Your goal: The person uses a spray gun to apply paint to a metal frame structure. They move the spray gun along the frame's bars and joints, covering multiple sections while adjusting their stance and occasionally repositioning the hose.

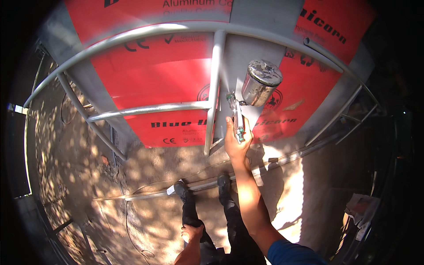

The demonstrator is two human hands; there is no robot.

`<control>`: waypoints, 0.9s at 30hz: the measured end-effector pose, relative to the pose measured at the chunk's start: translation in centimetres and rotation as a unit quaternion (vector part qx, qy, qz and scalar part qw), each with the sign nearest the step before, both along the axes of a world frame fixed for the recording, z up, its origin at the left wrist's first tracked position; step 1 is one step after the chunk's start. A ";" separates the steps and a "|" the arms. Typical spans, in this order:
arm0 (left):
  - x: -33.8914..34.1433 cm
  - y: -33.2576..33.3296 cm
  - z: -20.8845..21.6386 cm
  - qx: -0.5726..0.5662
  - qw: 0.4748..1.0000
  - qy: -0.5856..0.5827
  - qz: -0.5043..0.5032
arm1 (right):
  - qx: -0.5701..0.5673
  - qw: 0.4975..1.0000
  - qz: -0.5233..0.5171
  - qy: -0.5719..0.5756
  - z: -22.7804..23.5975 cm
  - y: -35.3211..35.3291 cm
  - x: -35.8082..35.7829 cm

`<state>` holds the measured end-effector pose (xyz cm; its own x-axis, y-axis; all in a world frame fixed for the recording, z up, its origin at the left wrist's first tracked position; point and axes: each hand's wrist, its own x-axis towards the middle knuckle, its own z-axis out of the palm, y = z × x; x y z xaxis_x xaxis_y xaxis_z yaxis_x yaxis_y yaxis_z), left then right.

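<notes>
My right hand point(239, 143) is wrapped round the handle of a spray gun point(235, 110), thumb along its left side. A dented, paint-spattered metal cup point(260, 84) sits at the gun's right. Pale mist point(225, 76) leaves the nozzle toward an upright post point(215, 88) of a silver-grey tube frame point(150, 108). Some of the gun's handle is hidden by my fingers. Lower down, my left hand point(192, 231) rests against my left leg, holding nothing that I can see; its fingers lie over the dark trousers.
Behind the frame stand panels covered in red film point(154, 75) with grey bands point(254, 46). A long pipe point(203, 186) lies across the sunlit floor by my shoes. A thin hose or cable point(128, 225) curves at left. Crumpled sheeting point(362, 210) is at the right.
</notes>
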<state>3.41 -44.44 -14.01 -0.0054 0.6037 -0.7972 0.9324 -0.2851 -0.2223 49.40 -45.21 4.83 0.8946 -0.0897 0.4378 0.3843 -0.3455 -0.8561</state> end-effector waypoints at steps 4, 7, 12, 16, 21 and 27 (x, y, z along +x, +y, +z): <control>0.0 0.0 -0.1 -0.008 1.000 0.004 0.005 | 0.001 0.995 0.011 0.099 -2.6 -1.2 -3.6; 0.3 0.0 0.1 -0.011 1.000 0.006 0.005 | -0.021 0.994 0.010 0.106 -5.3 -2.1 -5.9; 0.7 0.0 0.8 -0.018 1.000 0.021 -0.001 | -0.050 0.988 0.019 0.144 -9.9 -3.3 -10.0; 0.7 -0.1 1.1 -0.032 0.999 0.031 0.009 | -0.065 0.977 0.014 0.204 -13.1 -4.1 -12.6; -0.4 -0.4 0.4 -0.026 0.999 0.021 -0.006 | -0.090 0.971 0.001 0.221 -15.5 -4.4 -14.5; -1.9 -0.9 -1.0 -0.022 0.999 -0.026 0.032 | -0.085 0.969 -0.011 0.234 -16.2 -4.4 -14.5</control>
<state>1.56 -45.33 -15.03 -0.0012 0.5671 -0.8236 0.9591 -0.2325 -0.1615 34.85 -49.66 -11.41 0.9973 -0.0731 -0.0041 -0.0402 -0.4998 -0.8652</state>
